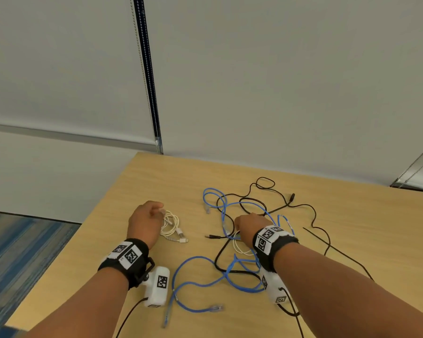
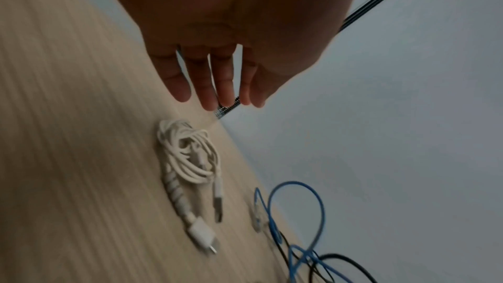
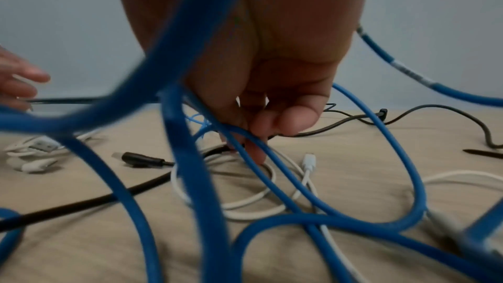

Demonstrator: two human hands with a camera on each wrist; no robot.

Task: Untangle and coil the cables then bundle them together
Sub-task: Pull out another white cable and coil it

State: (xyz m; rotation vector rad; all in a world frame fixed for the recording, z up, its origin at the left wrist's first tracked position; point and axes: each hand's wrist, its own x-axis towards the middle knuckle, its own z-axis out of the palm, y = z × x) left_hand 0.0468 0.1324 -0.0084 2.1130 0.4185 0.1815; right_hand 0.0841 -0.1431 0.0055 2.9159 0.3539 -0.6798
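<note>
head view, pale wood table (image 1: 137, 191), grey wall (image 1: 279, 81), blue carpet (image 1: 15, 252)

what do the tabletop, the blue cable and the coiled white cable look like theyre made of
Tabletop: pale wood-look surface, probably laminate, with straight grain lines and a matte finish.
Blue cable: smooth rubbery plastic jacket, apparently with clear plastic plugs.
Coiled white cable: soft, slightly glossy plastic sheath, white plastic connector housings, metal-looking tips.
</note>
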